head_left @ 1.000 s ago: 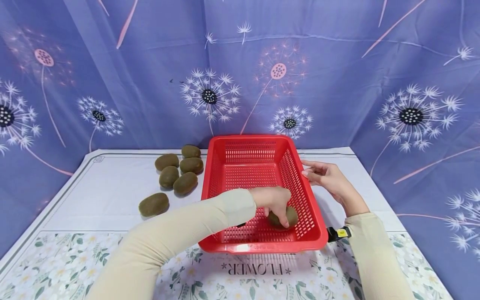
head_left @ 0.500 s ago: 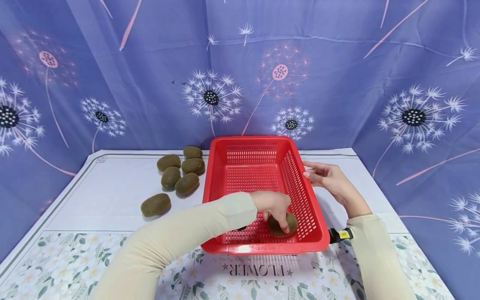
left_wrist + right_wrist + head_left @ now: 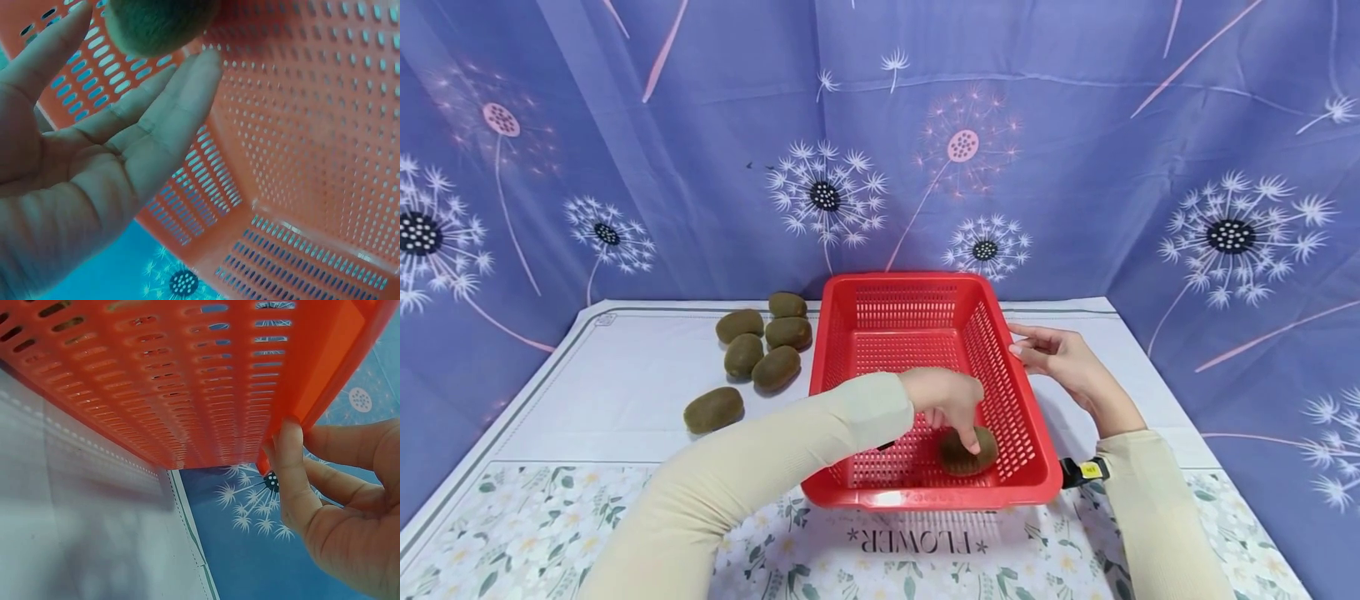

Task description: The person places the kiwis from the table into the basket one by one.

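Since the previous frame, the left hand [image 3: 952, 395] has risen slightly over the inner kiwifruit [image 3: 961, 462], which remains in place. Quantities: one red basket [image 3: 925, 498]; one kiwifruit inside it; six outer kiwifruits [image 3: 747, 355] on the table [image 3: 625, 375], left of the red basket. The inner kiwifruit lies near the front right corner, below the left hand, whose fingers are extended. The right hand [image 3: 1066, 364] pinches the right rim.
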A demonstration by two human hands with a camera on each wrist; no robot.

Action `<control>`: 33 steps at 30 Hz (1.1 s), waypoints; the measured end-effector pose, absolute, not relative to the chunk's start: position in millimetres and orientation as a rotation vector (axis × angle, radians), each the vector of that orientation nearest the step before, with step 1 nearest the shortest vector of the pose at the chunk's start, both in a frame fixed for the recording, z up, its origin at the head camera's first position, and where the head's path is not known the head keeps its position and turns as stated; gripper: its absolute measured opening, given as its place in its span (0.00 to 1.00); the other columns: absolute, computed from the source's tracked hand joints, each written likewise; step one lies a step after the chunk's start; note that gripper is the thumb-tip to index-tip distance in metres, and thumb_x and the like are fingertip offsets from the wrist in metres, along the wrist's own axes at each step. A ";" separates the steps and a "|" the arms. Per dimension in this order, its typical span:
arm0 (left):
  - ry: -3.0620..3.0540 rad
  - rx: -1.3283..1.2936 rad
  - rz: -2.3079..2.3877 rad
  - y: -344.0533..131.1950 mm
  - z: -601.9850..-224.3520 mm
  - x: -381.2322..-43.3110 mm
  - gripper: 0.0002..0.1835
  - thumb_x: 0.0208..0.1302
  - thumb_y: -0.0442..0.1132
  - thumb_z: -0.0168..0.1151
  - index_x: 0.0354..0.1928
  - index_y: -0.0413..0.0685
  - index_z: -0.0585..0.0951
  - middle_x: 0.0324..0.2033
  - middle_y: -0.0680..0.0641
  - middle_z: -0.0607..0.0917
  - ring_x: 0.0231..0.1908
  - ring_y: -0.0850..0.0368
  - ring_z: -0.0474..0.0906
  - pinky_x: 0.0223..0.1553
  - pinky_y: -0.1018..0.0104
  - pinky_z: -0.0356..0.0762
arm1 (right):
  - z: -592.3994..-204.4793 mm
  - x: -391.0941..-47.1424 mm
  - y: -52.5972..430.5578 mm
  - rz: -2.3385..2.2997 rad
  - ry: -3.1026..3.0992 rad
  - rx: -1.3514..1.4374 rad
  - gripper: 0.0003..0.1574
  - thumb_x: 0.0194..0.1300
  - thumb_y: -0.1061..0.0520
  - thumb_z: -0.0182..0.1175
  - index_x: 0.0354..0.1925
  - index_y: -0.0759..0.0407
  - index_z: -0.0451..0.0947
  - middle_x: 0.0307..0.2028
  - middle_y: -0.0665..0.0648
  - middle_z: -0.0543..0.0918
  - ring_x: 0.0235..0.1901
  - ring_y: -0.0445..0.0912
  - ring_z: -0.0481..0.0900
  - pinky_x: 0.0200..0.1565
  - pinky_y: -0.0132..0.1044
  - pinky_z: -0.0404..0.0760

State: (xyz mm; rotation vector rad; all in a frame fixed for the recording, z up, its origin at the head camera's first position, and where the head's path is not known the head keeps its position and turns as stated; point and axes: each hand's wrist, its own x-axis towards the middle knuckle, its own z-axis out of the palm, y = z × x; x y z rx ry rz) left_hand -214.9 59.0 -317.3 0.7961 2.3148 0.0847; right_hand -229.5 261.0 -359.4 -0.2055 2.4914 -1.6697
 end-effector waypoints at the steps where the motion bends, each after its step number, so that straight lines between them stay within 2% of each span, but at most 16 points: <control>1: 2.313 0.799 0.087 58.3 -314.3 -215.6 0.23 0.57 0.51 0.70 0.43 0.43 0.74 0.25 0.49 0.78 0.30 0.51 0.83 0.35 0.61 0.83 | -359.3 -229.4 261.1 -1.669 2.492 -0.202 0.34 0.68 0.55 0.59 0.68 0.64 0.64 0.42 0.59 0.81 0.35 0.41 0.84 0.44 0.38 0.82; 5: 2.310 0.833 0.092 54.7 -299.5 -219.1 0.19 0.59 0.50 0.69 0.40 0.43 0.75 0.28 0.47 0.82 0.31 0.51 0.84 0.31 0.64 0.82 | -359.3 -229.3 261.7 -1.666 2.496 -0.194 0.34 0.68 0.54 0.59 0.68 0.64 0.64 0.42 0.59 0.81 0.35 0.41 0.83 0.45 0.38 0.82; 9: 2.330 0.901 0.090 48.5 -285.3 -223.9 0.16 0.60 0.49 0.67 0.27 0.46 0.74 0.21 0.51 0.78 0.22 0.57 0.80 0.22 0.71 0.78 | -359.6 -230.3 262.3 -1.676 2.495 -0.194 0.35 0.68 0.54 0.60 0.68 0.64 0.64 0.41 0.57 0.82 0.35 0.41 0.84 0.44 0.38 0.82; 11: 2.345 0.927 0.100 43.4 -280.7 -227.1 0.22 0.60 0.49 0.67 0.18 0.49 0.69 0.14 0.54 0.69 0.17 0.60 0.75 0.18 0.72 0.74 | -360.1 -231.0 262.6 -1.691 2.487 -0.194 0.35 0.68 0.54 0.60 0.68 0.65 0.64 0.40 0.55 0.83 0.35 0.41 0.84 0.43 0.37 0.83; 13: 2.349 0.934 0.151 36.2 -276.4 -230.2 0.22 0.61 0.48 0.67 0.15 0.50 0.69 0.14 0.54 0.69 0.15 0.62 0.72 0.18 0.73 0.73 | -360.8 -231.8 262.7 -1.708 2.476 -0.195 0.35 0.68 0.54 0.60 0.68 0.66 0.64 0.40 0.53 0.83 0.35 0.41 0.84 0.43 0.36 0.83; 16: 2.359 0.927 0.250 23.6 -269.7 -235.1 0.17 0.61 0.45 0.68 0.19 0.48 0.76 0.18 0.52 0.75 0.16 0.62 0.71 0.21 0.73 0.74 | -361.7 -232.5 262.6 -1.736 2.455 -0.211 0.35 0.68 0.55 0.60 0.67 0.67 0.63 0.38 0.50 0.83 0.34 0.40 0.84 0.42 0.35 0.83; 18: 2.365 0.934 0.291 14.5 -264.4 -238.7 0.11 0.61 0.44 0.67 0.27 0.44 0.82 0.22 0.51 0.78 0.18 0.61 0.72 0.23 0.73 0.74 | -362.2 -232.6 262.5 -1.744 2.445 -0.221 0.34 0.68 0.56 0.59 0.68 0.67 0.63 0.37 0.49 0.82 0.34 0.40 0.84 0.42 0.35 0.83; 20: 2.382 0.945 0.329 5.5 -258.4 -241.8 0.10 0.61 0.43 0.68 0.34 0.42 0.85 0.23 0.50 0.79 0.20 0.60 0.74 0.25 0.72 0.76 | -362.4 -232.3 262.6 -1.748 2.440 -0.227 0.34 0.68 0.56 0.59 0.68 0.68 0.63 0.37 0.49 0.82 0.34 0.40 0.83 0.42 0.35 0.83; 24: 2.430 0.965 0.401 -14.5 -244.9 -246.1 0.13 0.61 0.42 0.67 0.43 0.39 0.85 0.24 0.51 0.79 0.24 0.60 0.75 0.30 0.70 0.76 | -362.7 -231.7 262.5 -1.759 2.425 -0.226 0.34 0.68 0.56 0.59 0.68 0.68 0.63 0.37 0.49 0.82 0.34 0.40 0.83 0.42 0.35 0.83; 30: 2.496 0.946 0.535 -47.1 -231.3 -250.0 0.17 0.60 0.40 0.67 0.48 0.38 0.83 0.38 0.47 0.85 0.35 0.59 0.78 0.41 0.67 0.77 | -362.6 -231.5 261.7 -1.771 2.407 -0.225 0.35 0.68 0.56 0.59 0.68 0.67 0.63 0.37 0.49 0.82 0.35 0.40 0.83 0.43 0.37 0.83; 33: 2.499 0.894 0.603 -63.0 -228.9 -251.8 0.17 0.61 0.39 0.67 0.49 0.37 0.82 0.40 0.44 0.86 0.38 0.57 0.80 0.44 0.64 0.78 | -362.6 -231.1 261.3 -1.772 2.403 -0.222 0.35 0.68 0.56 0.59 0.68 0.66 0.63 0.37 0.50 0.82 0.35 0.40 0.83 0.43 0.37 0.83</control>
